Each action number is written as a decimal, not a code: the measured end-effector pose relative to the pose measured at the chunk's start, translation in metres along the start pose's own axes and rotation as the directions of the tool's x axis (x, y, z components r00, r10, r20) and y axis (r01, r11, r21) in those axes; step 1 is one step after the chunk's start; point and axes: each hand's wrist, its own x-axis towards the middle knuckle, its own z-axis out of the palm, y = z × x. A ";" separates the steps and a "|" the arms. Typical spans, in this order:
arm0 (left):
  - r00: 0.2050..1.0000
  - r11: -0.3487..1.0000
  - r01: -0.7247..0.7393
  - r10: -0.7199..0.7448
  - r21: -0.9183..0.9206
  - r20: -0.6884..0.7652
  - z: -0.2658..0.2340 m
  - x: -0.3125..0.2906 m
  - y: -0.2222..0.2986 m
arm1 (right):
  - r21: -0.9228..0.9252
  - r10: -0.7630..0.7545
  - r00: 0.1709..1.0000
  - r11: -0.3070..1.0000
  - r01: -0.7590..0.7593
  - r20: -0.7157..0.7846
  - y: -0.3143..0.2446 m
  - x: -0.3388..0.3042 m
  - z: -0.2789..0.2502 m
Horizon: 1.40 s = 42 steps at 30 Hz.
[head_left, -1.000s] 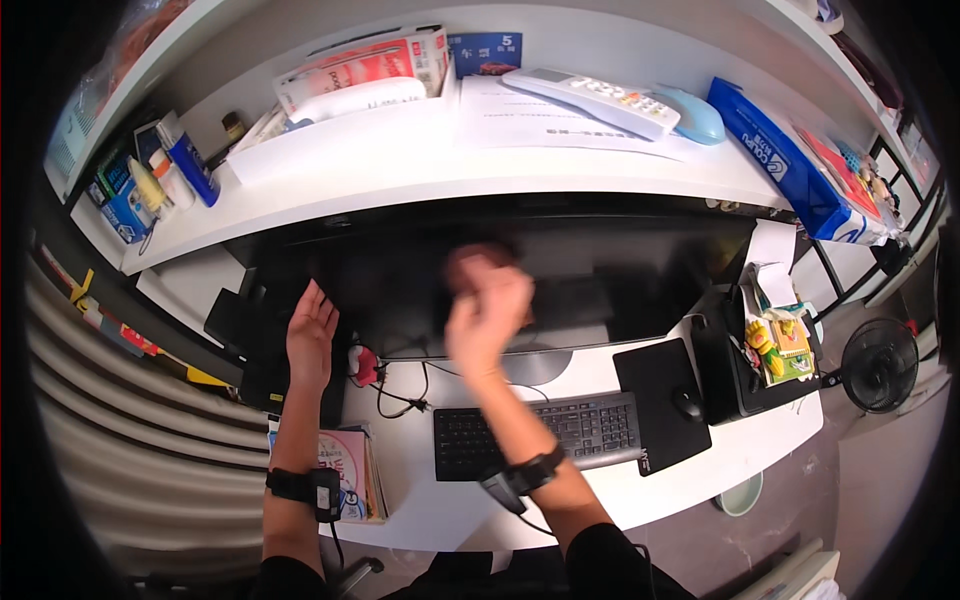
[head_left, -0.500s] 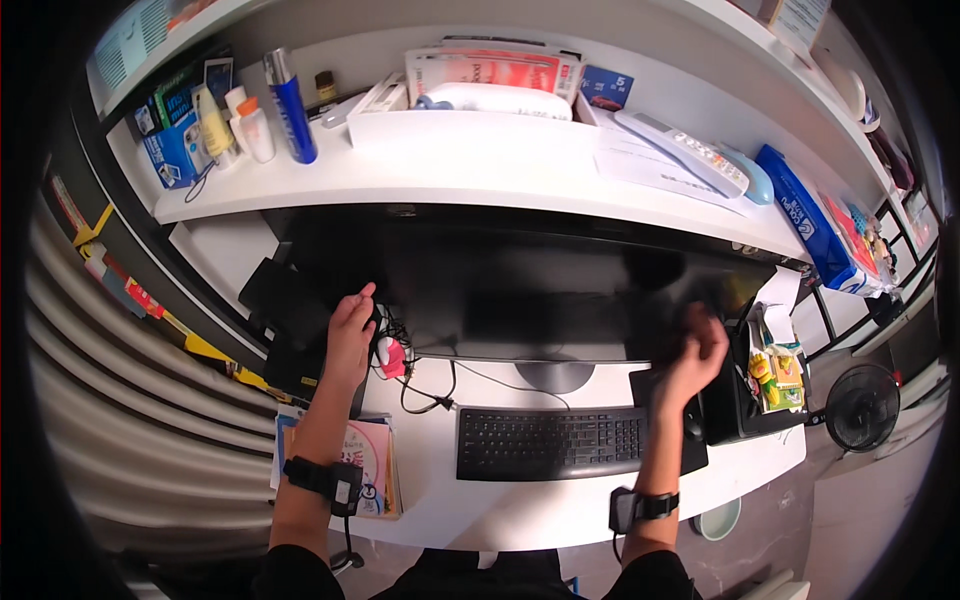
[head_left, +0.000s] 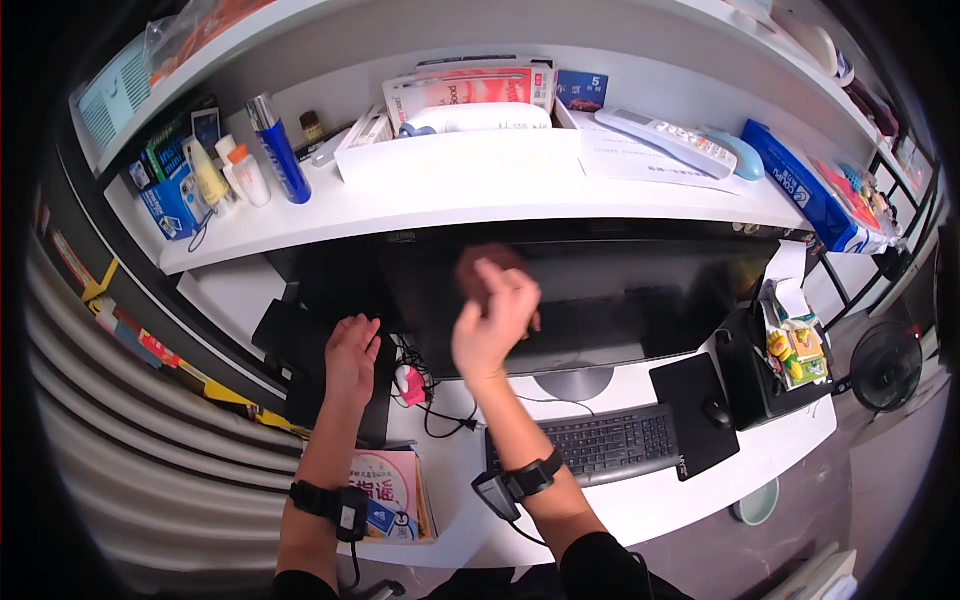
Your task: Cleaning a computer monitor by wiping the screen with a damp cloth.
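Observation:
My right hand (head_left: 497, 318) is raised in front of the black monitor (head_left: 620, 310), left of its middle, fingers loosely bent and partly apart. Behind its fingertips shows a blurred reddish-brown patch, perhaps a reflection in the glossy screen; whether the fingertips touch the screen I cannot tell. No object shows in this hand. At the monitor's left end is my left hand (head_left: 352, 352), its fingers loosely stretched and holding nothing visible. Beside it lie tangled black cables (head_left: 425, 395) and a pink-and-white item (head_left: 409, 384). Both wrists wear black straps with small boxes.
A black keyboard (head_left: 610, 442), a mouse (head_left: 716, 411) on a dark mat and a stack of booklets (head_left: 385, 480) lie on the white desk (head_left: 470, 515). Overhead, a white shelf (head_left: 420, 207) holds bottles, boxes and a remote-like handset. A black bin (head_left: 750, 375) with packets stands right.
My right hand has swept left across the monitor from its right end. The left hand stays by the left end. The view has shifted slightly.

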 end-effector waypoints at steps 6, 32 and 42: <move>1.000 0.999 -0.013 0.014 -0.039 0.027 -0.003 0.007 -0.007 | -0.011 -0.204 0.876 0.973 0.232 0.437 0.015 -0.061 -0.001; 0.975 0.994 0.069 -0.049 -0.084 0.215 -0.009 0.060 -0.020 | 0.338 0.320 0.923 0.911 -0.237 -0.213 0.144 0.050 -0.131; 0.981 0.982 0.124 -0.099 -0.143 0.168 -0.007 0.048 -0.028 | 0.132 0.187 0.849 0.949 -0.286 0.495 0.092 -0.080 -0.111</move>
